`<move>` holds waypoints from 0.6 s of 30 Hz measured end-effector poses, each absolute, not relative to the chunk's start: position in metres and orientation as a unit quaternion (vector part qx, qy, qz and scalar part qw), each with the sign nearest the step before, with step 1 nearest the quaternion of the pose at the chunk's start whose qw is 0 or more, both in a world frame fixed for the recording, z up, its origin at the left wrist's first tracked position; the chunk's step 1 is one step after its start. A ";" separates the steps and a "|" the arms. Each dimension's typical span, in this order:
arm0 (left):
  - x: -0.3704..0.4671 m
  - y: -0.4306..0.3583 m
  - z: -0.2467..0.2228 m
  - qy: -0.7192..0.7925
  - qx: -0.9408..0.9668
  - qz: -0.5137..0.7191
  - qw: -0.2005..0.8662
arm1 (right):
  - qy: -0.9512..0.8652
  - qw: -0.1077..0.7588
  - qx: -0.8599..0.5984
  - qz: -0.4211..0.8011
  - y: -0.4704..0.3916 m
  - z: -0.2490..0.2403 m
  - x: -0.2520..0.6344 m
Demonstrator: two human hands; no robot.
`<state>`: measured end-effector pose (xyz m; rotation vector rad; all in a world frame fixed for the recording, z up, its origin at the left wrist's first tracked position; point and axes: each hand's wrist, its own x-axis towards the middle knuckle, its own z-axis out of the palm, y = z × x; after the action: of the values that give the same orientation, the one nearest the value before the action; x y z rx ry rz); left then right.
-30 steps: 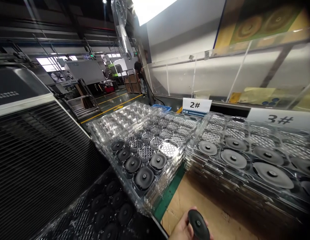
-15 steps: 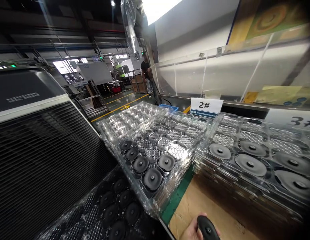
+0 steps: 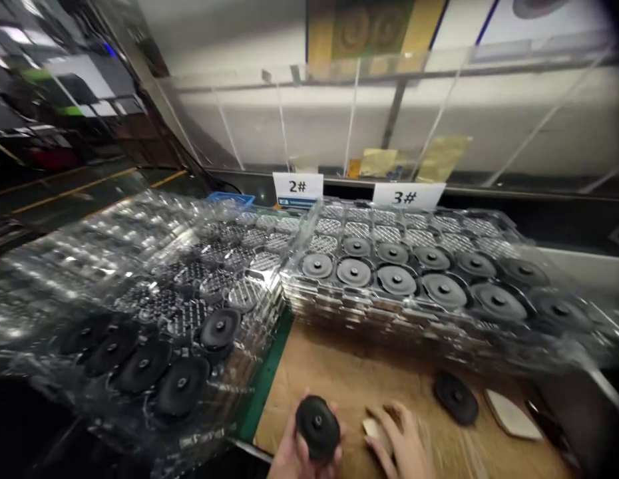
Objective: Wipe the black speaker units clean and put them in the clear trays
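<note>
As the black hubbed disc (image 3: 317, 436) is gripped by the left hand (image 3: 291, 449) at six o'clock, and a pale block (image 3: 375, 432) by the right hand (image 3: 408, 444) towards five, disc scuffing could be caused by slippage.

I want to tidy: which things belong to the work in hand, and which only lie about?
Probably the work:
black disc, in the left hand
loose disc, on cardboard
pale piece, at the right hand
clear trays, holding discs

Apparently lying about:
blue container, farther back
yellow sheet, farther back

The right hand (image 3: 403, 440) has appeared, holding a pale pad (image 3: 375, 431).
</note>
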<state>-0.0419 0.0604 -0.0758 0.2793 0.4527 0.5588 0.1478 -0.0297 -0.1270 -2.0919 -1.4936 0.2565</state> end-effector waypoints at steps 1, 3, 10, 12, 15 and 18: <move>-0.042 0.055 -0.071 0.222 0.110 0.299 0.922 | -0.570 0.269 -0.768 0.108 -0.033 -0.128 0.147; -0.040 0.049 -0.060 0.227 0.072 0.333 0.912 | -0.581 0.263 -0.759 0.132 -0.037 -0.127 0.144; -0.019 0.042 -0.031 0.289 0.045 0.316 0.903 | -0.570 0.264 -0.759 0.169 -0.041 -0.114 0.138; -0.016 0.041 -0.029 0.300 0.047 0.312 0.900 | -0.582 0.270 -0.745 0.182 -0.041 -0.110 0.140; -0.015 0.040 -0.027 0.319 0.059 0.313 0.892 | -0.600 0.284 -0.720 0.203 -0.035 -0.100 0.147; -0.014 0.041 -0.022 0.342 0.072 0.302 0.887 | -0.576 0.316 -0.725 0.208 -0.024 -0.075 0.157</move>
<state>-0.0140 0.0409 -0.0216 0.1494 0.7102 0.6272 0.1569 -0.0240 -0.0752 -1.9083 -1.5158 0.5481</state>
